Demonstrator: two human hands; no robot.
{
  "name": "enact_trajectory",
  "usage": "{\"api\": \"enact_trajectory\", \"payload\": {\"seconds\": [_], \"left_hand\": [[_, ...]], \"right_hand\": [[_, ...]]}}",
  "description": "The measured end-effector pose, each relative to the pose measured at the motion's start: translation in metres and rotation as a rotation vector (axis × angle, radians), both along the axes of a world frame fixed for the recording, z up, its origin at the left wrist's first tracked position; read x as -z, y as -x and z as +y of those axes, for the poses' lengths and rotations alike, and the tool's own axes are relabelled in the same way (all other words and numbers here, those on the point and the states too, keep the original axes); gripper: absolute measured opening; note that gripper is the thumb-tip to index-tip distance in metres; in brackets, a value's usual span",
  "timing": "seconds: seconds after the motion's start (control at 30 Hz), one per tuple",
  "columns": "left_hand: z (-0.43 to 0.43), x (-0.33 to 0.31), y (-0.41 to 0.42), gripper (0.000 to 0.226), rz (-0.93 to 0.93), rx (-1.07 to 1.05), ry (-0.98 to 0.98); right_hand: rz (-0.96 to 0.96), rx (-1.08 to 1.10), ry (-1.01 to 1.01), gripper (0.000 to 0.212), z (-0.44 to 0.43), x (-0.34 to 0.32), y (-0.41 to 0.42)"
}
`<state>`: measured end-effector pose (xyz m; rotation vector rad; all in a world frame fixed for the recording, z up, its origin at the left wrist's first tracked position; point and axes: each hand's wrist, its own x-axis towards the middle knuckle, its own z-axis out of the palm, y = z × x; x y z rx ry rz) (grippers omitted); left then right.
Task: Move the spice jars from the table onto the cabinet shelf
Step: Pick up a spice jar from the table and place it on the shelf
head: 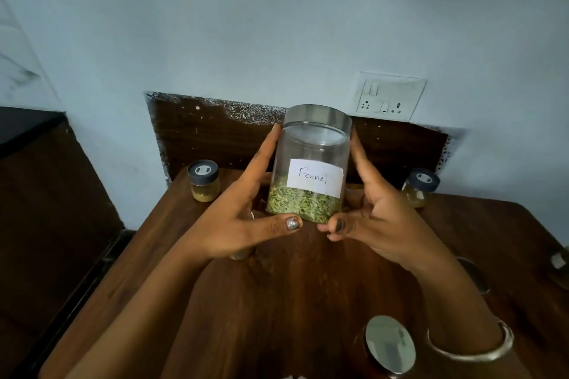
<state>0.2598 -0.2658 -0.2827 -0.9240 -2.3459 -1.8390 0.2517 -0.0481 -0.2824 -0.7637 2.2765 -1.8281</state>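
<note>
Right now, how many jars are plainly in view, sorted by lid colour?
Steel lid: 2, the held Fennel jar and the front jar.
Dark grey lid: 2, the back-left jar and the back-right jar.
Total: 4; half-hidden shapes are left out.

We hold both hands out in front of us, palms facing each other. Our left hand (243, 212) lays its straight fingers (264, 157) up the left side of the jar (309, 163), the forefinger tip close to the top, and its thumb lies across under the front of the base. Our right hand (374, 209) takes the right side, fingers pointing upward and the thumb bent in at the bottom edge. The left forearm (147, 301) and right forearm (455, 295) come in from below and draw together. A metal bangle (471, 348) circles the right wrist.
</note>
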Motion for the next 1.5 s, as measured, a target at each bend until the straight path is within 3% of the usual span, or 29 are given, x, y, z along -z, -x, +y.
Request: {"api": "enact_trajectory", "payload": {"seconds": [0.3, 0.5, 0.67, 0.8, 1.07, 1.5], "left_hand": [[-0.007, -0.015, 0.013, 0.107, 0.043, -0.084, 0.046], [-0.016, -0.06, 0.042, 0.1, 0.12, -0.066, 0.047], [-0.024, -0.116, 0.071, 0.095, 0.327, -0.218, 0.223], [-0.02, -0.152, 0.094, 0.088, 0.463, -0.344, 0.257], [-0.014, -0.216, 0.159, 0.076, 0.663, -0.577, 0.024], [-0.013, -0.275, 0.258, 0.072, 0.679, -0.655, -0.086]], "right_hand": [[0.01, -0.009, -0.105, 0.112, -0.003, -0.028, 0.019], [0.176, -0.005, -0.099, 0.107, -0.014, -0.072, 0.048], [0.387, 0.111, -0.201, 0.105, -0.022, -0.121, 0.073], [0.561, 0.226, -0.213, 0.106, -0.028, -0.158, 0.097], [0.821, 0.343, -0.118, 0.113, -0.044, -0.229, 0.162], [1.015, 0.575, -0.214, 0.101, -0.072, -0.295, 0.249]]}}
